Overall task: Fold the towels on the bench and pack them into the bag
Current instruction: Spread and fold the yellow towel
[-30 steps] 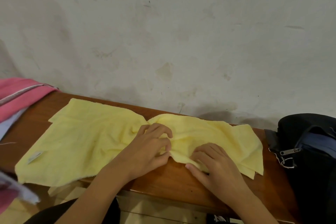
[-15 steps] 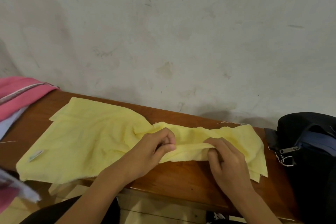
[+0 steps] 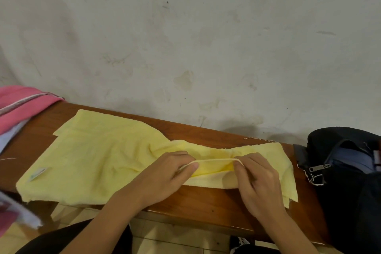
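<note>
A pale yellow towel [image 3: 97, 156] lies spread across the wooden bench [image 3: 198, 202], flat on its left half and bunched on its right. My left hand [image 3: 165, 179] pinches the towel's near edge at the middle. A hand's width to the right, my right hand [image 3: 257, 179] pinches the same edge, which is stretched taut and lifted between the two hands. A small white label [image 3: 38, 173] shows near the towel's left front corner. The black bag [image 3: 350, 171] stands at the bench's right end, unzipped, with blue fabric showing inside.
A pink towel [image 3: 22, 105] is heaped at the bench's far left, over something white. A stained plaster wall [image 3: 185, 37] runs right behind the bench. Blurred pink and white cloth [image 3: 14, 212] hangs at the lower left. Tiled floor shows below the bench.
Both hands went from pressing the bunched middle of the towel to pinching its near edge. They lifted that edge and drew it taut, the right hand moving right.
</note>
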Available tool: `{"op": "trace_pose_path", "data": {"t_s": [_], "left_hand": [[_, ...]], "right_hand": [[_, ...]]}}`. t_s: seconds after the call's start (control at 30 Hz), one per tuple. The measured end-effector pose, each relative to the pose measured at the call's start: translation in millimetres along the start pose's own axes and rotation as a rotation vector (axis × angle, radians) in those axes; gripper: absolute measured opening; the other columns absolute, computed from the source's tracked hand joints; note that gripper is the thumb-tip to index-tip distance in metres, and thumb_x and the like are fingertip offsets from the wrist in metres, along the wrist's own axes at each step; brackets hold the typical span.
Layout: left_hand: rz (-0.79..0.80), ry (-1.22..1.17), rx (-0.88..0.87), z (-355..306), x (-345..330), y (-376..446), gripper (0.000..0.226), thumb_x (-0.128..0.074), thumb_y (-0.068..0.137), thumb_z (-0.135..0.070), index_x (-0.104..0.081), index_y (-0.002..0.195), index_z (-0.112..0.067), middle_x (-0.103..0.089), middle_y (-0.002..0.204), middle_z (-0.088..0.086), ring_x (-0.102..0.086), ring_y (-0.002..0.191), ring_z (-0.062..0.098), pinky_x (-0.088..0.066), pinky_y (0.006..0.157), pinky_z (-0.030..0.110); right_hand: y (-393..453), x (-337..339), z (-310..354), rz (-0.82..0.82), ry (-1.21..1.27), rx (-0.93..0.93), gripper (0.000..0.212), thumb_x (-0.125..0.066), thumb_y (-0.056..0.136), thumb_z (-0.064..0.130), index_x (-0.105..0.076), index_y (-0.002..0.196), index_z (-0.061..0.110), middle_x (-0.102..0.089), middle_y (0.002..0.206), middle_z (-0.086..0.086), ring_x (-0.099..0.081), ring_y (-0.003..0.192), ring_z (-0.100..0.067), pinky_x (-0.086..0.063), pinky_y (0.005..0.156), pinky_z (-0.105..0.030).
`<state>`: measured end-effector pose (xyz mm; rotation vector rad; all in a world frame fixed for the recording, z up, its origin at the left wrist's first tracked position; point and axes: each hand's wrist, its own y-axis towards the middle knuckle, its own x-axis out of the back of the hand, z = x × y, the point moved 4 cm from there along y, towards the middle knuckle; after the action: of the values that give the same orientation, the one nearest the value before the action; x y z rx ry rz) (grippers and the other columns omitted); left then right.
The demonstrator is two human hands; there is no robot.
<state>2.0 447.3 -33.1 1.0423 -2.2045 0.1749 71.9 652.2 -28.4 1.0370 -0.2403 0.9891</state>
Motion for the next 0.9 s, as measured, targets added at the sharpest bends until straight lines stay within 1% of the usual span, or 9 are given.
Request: {"op": "trace_pose_path", "data": {"t_s": [0.13,0.27,0.33,0.4,0.47,0.6,0.7,0.8,0.9], "left_hand": [[-0.062,0.096,0.03,10,7,1,0.016,-0.051,0.1,-0.028,-0.065,0.106,-0.031,-0.058,0.093,-0.027,-0.055,0.096,-0.003,-0.045,0.077,0.012],[-0.193,0.129,0.124,27,29,-4,0.028,-0.056,0.096,-0.008,-0.065,0.107,-0.033,-0.062,0.1,-0.024,-0.057,0.096,-0.003,-0.043,0.082,0.012],[-0.25,0.155,0.174,36,46,-8,0.037,-0.053,0.093,0.002,-0.067,0.107,-0.029,-0.065,0.101,-0.019,-0.058,0.098,-0.001,-0.042,0.083,0.011],[-0.312,0.187,0.207,42,67,-13,0.034,-0.053,0.093,0.001,-0.068,0.101,-0.029,-0.067,0.092,-0.016,-0.061,0.091,0.001,-0.042,0.075,0.01],[-0.354,0.227,0.235,44,87,-17,0.028,-0.059,0.094,-0.008,-0.063,0.089,-0.035,-0.066,0.083,-0.014,-0.06,0.081,0.003,-0.044,0.068,0.019],[-0.179,0.124,0.357,37,111,-15,0.019,-0.082,0.076,-0.035,-0.065,0.085,-0.034,-0.065,0.09,-0.015,-0.058,0.088,0.004,-0.043,0.07,0.022],[-0.034,0.297,0.402,49,126,-4,0.02,-0.083,0.076,-0.031,-0.067,0.087,-0.035,-0.067,0.093,-0.015,-0.062,0.089,0.009,-0.05,0.077,0.029],[-0.144,0.537,0.411,68,161,16,0.013,-0.069,0.083,-0.009,-0.073,0.087,-0.021,-0.069,0.089,-0.001,-0.063,0.089,0.024,-0.05,0.079,0.036],[-0.457,0.566,0.331,57,197,35,0.032,-0.059,0.081,0.004,-0.073,0.103,-0.016,-0.062,0.094,0.006,-0.06,0.095,0.032,-0.048,0.082,0.042]], "right_hand": [[1,4,-9,-0.025,-0.105,-0.064,0.04,-0.041,0.101,0.035,-0.071,0.108,0.01,-0.07,0.101,0.002,-0.065,0.094,-0.013,-0.054,0.082,-0.028],[2,12,-14,-0.001,-0.144,-0.095,0.036,-0.042,0.099,0.029,-0.068,0.116,0.012,-0.07,0.106,-0.001,-0.063,0.097,-0.016,-0.05,0.082,-0.025],[4,13,-13,0.041,-0.344,0.001,0.027,-0.062,0.087,0.01,-0.069,0.114,0.01,-0.07,0.102,-0.006,-0.065,0.092,-0.023,-0.056,0.074,-0.033],[6,9,-17,0.15,-0.551,0.046,0.056,-0.085,0.06,-0.008,-0.07,0.111,0.006,-0.071,0.1,-0.01,-0.067,0.091,-0.03,-0.058,0.076,-0.042],[16,13,-20,0.167,-0.624,0.017,0.06,-0.089,0.051,-0.009,-0.072,0.106,0.007,-0.072,0.098,-0.01,-0.067,0.091,-0.032,-0.056,0.079,-0.045],[45,21,-20,0.07,-0.697,0.044,0.033,-0.067,0.064,-0.017,-0.071,0.087,0.007,-0.07,0.077,-0.01,-0.067,0.074,-0.035,-0.052,0.065,-0.042],[82,24,-30,0.185,-0.688,-0.058,0.038,-0.045,0.079,-0.013,-0.067,0.101,0.01,-0.068,0.09,-0.008,-0.06,0.089,-0.033,-0.041,0.078,-0.041],[123,47,-38,0.154,-0.569,-0.178,0.04,-0.044,0.082,-0.012,-0.066,0.105,0.012,-0.066,0.099,-0.009,-0.055,0.093,-0.03,-0.043,0.079,-0.041],[164,68,-30,-0.025,-0.381,-0.227,0.039,-0.04,0.085,-0.011,-0.067,0.102,0.011,-0.064,0.092,-0.009,-0.056,0.082,-0.029,-0.042,0.067,-0.034]]}}
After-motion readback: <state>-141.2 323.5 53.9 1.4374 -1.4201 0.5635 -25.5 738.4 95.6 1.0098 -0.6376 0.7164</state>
